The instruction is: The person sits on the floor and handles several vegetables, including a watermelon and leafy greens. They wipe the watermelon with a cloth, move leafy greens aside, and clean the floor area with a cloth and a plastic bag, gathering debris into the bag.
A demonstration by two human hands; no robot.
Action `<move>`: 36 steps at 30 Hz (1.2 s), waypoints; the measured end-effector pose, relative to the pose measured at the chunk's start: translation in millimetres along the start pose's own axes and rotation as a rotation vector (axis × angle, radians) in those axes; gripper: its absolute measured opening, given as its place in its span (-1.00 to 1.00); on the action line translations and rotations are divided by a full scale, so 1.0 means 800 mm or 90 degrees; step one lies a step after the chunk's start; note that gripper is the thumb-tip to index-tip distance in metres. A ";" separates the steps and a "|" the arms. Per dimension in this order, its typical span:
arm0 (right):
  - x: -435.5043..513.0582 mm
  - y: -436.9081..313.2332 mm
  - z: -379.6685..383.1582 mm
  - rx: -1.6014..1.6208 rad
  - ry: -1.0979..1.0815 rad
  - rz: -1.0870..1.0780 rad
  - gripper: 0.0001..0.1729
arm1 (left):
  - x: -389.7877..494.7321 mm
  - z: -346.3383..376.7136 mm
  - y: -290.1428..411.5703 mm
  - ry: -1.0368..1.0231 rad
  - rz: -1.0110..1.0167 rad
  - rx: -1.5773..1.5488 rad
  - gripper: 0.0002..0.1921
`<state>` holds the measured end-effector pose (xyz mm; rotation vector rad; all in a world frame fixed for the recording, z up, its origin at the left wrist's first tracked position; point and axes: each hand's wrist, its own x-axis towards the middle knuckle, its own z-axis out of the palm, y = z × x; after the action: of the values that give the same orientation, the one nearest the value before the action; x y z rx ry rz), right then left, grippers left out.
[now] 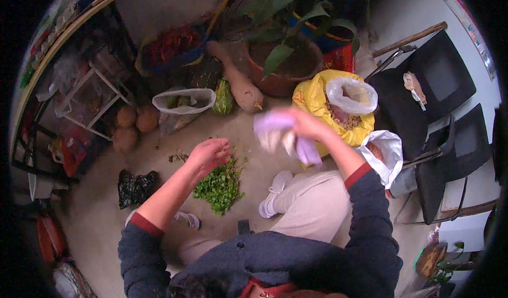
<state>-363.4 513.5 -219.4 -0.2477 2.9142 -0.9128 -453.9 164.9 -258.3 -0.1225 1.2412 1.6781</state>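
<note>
My right hand (303, 121) grips a lilac cloth-like bundle with whitish parts (309, 149), blurred by motion; its exact kind cannot be told. It is held above the floor, just left of a yellow sack (363, 129) of small tan nuts or beans. My left hand (211, 154) hangs over the upper left edge of a pile of green leafy sprigs (218, 189) on the floor. Its fingers are loosely curled and nothing shows in them. A black plastic bag (137, 187) lies left of the pile.
Ahead are an open white plastic bag (184, 109), a striped green gourd (223, 98), a long tan squash (244, 89) and a potted plant (283, 87). Round brown squashes (125, 140) sit at left. A white sack (393, 155) and black chairs (444, 75) stand at right.
</note>
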 end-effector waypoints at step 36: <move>0.061 0.024 0.039 0.177 -0.088 0.001 -0.37 | 0.129 0.040 0.036 0.102 -0.152 -0.116 -0.46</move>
<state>-409.9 503.0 -256.9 -0.2765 2.6234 -1.2305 -512.1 256.6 -284.9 -0.5047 1.1381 1.5917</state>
